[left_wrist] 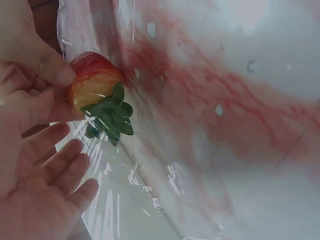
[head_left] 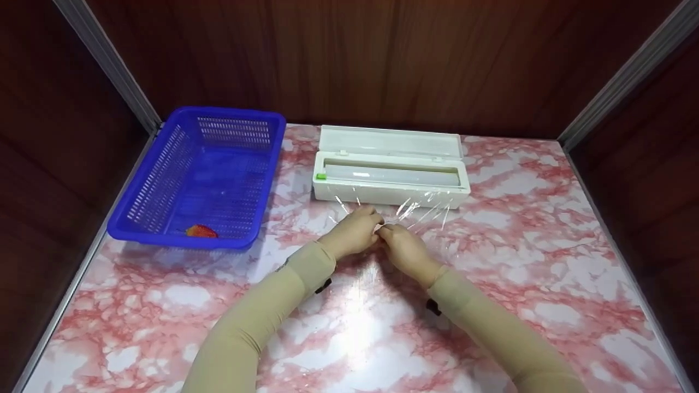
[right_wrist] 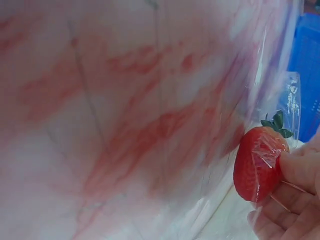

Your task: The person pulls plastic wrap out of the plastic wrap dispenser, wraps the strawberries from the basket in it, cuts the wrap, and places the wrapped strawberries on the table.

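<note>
A red strawberry (right_wrist: pixel 255 165) with green leaves, pale yellowish toward one end, hangs above the table. My right hand (head_left: pixel 408 254) pinches it with the thumb, clear plastic wrap (right_wrist: pixel 265 150) lying over its skin. My left hand (head_left: pixel 356 233) is right beside it; its fingers (left_wrist: pixel 72 165) look loosely extended against the wrap in the left wrist view. In the head view both hands meet and hide the strawberry. The sheet of wrap stretches taut from a roll (head_left: pixel 390 173) in a white dispenser box (head_left: pixel 382 194), whose lid (head_left: pixel 390 141) stands raised.
A blue perforated basket (head_left: pixel 266 180) stands to the left, with another strawberry (head_left: pixel 201 231) in its near end. On the dispenser's left end sits a small green cutter slider (head_left: pixel 320 176). Dark wood panels (head_left: pixel 371 60) enclose the marbled table (head_left: pixel 524 262) at the back and sides.
</note>
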The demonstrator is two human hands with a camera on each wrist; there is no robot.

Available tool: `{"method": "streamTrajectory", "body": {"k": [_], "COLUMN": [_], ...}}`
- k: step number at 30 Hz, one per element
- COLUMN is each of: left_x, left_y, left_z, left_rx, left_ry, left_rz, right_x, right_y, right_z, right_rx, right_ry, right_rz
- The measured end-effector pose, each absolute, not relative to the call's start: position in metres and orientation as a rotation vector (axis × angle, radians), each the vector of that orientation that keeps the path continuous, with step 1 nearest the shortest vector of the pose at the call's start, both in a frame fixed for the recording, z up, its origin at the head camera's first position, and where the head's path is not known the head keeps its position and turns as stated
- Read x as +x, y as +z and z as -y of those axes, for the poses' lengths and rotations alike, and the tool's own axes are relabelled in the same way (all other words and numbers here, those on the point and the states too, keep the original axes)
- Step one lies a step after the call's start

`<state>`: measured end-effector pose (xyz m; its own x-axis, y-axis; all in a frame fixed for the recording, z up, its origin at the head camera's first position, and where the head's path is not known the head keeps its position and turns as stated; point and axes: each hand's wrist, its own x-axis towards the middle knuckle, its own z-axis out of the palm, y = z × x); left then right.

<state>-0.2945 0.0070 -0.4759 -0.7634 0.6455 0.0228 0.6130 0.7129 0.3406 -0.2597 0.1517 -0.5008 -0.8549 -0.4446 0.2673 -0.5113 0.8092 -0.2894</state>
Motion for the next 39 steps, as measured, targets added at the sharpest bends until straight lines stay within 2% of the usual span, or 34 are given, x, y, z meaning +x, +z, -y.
{"method": "streamTrajectory", "body": {"k": [17, 27, 39], "left_x": [-0.297, -0.301, -0.307], "left_y": [-0.484, -0.49, -0.491], "left_z": [-0.015, -0.016, -0.016], "left_rx": [0.975, 0.982, 0.906], "left_ry": [0.506, 0.547, 0.701], "left_rz": [-2.771, -2.766, -2.699], "right_x": [-0.275, -0.278, -0.27], "right_y": [-0.508, -0.51, -0.512], "right_z": [-0.155, -0.157, -0.155], "right_rx": [0.763, 0.643, 0.761], "right_ry": [0.604, 0.729, 0.433], "right_rz": [2.704, 2.773, 2.689]}}
